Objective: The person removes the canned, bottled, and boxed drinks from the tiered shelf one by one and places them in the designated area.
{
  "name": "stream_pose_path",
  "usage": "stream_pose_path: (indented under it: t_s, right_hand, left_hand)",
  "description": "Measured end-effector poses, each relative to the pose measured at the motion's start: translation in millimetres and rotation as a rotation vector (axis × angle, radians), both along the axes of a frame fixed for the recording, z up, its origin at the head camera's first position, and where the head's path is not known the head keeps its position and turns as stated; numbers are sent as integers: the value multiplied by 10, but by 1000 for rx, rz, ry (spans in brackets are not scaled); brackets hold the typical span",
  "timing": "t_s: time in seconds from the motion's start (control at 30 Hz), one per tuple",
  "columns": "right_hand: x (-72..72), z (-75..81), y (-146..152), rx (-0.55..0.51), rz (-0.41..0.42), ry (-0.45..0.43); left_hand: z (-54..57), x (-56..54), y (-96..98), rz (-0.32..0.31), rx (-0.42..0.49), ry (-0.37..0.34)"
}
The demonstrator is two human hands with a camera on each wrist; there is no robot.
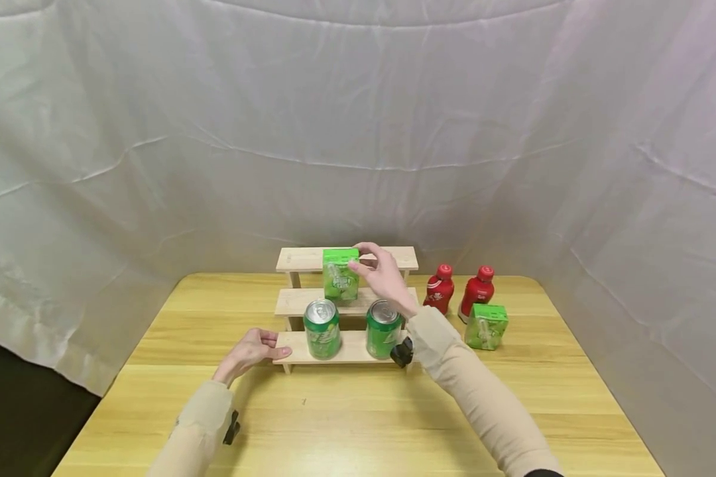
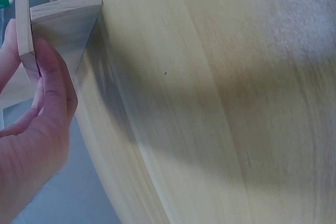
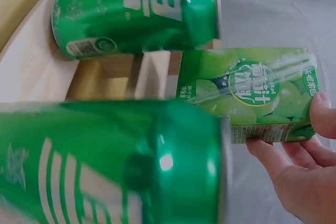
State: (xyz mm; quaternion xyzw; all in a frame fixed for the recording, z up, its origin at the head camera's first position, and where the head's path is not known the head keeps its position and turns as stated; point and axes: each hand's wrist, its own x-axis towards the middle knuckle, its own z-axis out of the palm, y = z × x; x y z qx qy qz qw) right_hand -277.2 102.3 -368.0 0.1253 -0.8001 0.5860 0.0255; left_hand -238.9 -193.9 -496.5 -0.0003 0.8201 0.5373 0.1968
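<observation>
A three-step wooden display stand stands on the table. My left hand pinches the left end of its lowest board, thumb on top and fingers beneath, as the left wrist view shows. With my right hand I grip a green grape juice carton by its upper right side. The carton is upright at the middle step, its straw lying slantwise across the front. Two green soda cans, a left one and a right one, stand on the lowest step, below the carton and my right forearm.
To the right of the stand are two red bottles, one nearer the stand and one farther right. Another green juice carton stands before them. A grey curtain hangs behind the wooden table.
</observation>
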Motion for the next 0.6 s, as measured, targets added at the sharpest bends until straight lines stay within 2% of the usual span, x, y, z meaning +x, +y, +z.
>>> stream_pose_path:
  t_s: [0.3,0.6]
  right_hand:
    - [128,77,400,-74,-112,58]
    - [270,33,747,-142,-172,144]
  left_hand:
    - [6,24,22,-6,1,6]
    - [3,36,23,14,-36,3]
